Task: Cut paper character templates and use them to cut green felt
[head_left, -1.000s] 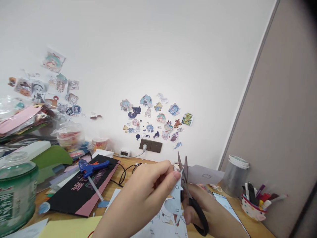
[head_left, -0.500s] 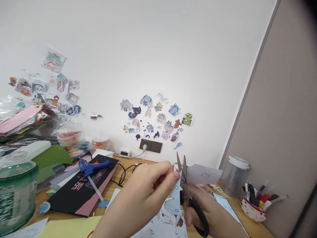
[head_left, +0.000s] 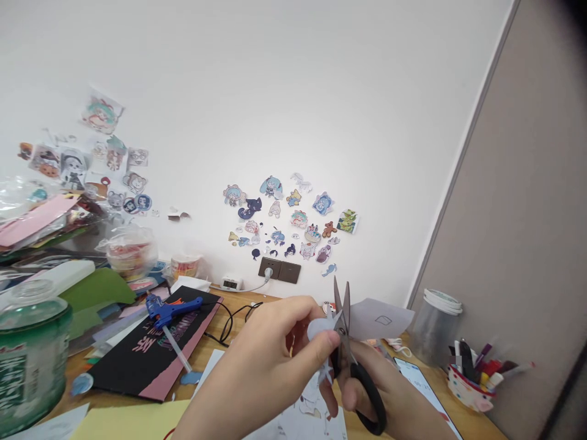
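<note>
My left hand (head_left: pixel 279 348) is closed, pinching a pale blue paper cutout (head_left: pixel 321 328) with pointed edges between thumb and fingers. My right hand (head_left: pixel 383 382) grips black-handled scissors (head_left: pixel 373 400), their blades pointing up and slightly apart. The blades stand right beside the cutout's edge, close to my left thumb. Behind the scissors, a white paper piece (head_left: pixel 380 319) with a small drawn shape sticks out to the right; what holds it is hidden. Below my hands lie printed paper sheets (head_left: pixel 279 425) on the wooden desk.
A blue glue gun (head_left: pixel 172 310) rests on a black folder (head_left: pixel 123 360) at left, near a green jar (head_left: pixel 32 360). On the right are a phone (head_left: pixel 424 391), a pen holder (head_left: pixel 470 388) and a clear lidded container (head_left: pixel 435 327). Yellow paper (head_left: pixel 128 421) lies in front.
The pale blue cutout has turned in my left hand, so a rounded part now shows above the thumb. The scissors have shifted slightly right, and their blades are closer together.
</note>
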`<state>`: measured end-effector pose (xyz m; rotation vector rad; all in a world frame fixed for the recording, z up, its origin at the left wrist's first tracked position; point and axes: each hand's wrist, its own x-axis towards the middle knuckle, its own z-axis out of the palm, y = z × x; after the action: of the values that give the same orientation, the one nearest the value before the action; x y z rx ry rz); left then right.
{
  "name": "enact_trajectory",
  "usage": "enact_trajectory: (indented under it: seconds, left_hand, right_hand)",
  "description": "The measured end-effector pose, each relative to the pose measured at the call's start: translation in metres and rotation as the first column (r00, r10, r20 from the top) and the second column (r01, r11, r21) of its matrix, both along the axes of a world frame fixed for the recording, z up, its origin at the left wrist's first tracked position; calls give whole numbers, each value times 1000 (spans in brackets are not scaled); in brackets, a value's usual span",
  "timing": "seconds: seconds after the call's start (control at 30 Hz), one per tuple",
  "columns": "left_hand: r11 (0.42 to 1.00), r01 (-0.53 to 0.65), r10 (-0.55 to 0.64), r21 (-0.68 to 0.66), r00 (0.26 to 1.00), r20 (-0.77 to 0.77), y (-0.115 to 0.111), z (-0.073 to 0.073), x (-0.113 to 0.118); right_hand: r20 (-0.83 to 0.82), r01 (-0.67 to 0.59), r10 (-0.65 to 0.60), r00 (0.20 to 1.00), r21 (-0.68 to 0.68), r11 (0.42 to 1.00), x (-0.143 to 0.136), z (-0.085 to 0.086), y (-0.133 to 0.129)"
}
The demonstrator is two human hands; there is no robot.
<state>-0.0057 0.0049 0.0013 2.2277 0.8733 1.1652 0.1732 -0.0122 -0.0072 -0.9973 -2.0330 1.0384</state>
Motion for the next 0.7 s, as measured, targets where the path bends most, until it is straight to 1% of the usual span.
enact_trajectory:
  seconds: [0.1, 0.2, 0.3, 0.4, 0.47, 0.7]
  left_hand:
    - [998, -54, 55, -10, 996, 70, 1, 0, -2]
    - [996, -57, 68, -65, 983, 171, 1, 2, -4]
    - [990, 3, 36, -141, 961, 275, 1, 3, -5]
    - [983, 72, -9, -171, 939, 342, 1, 3, -5]
    - [983, 69, -5, -173, 938, 347, 2, 3, -4]
    - [986, -28, 78, -166, 951, 298, 1, 3, -4]
  right_hand:
    - [39, 11, -10, 999, -10, 1000, 2, -1, 0]
    - [60, 3, -2, 998, -19, 1000, 5, -2, 1]
    - [67, 5, -3, 998, -29, 1000, 6, -1, 1]
    - [84, 21, -18, 996, -33, 999, 5, 0, 1]
    - [96, 29, -25, 995, -40, 999, 5, 1, 1]
    - [115, 47, -42, 992, -42, 998, 6, 1, 2]
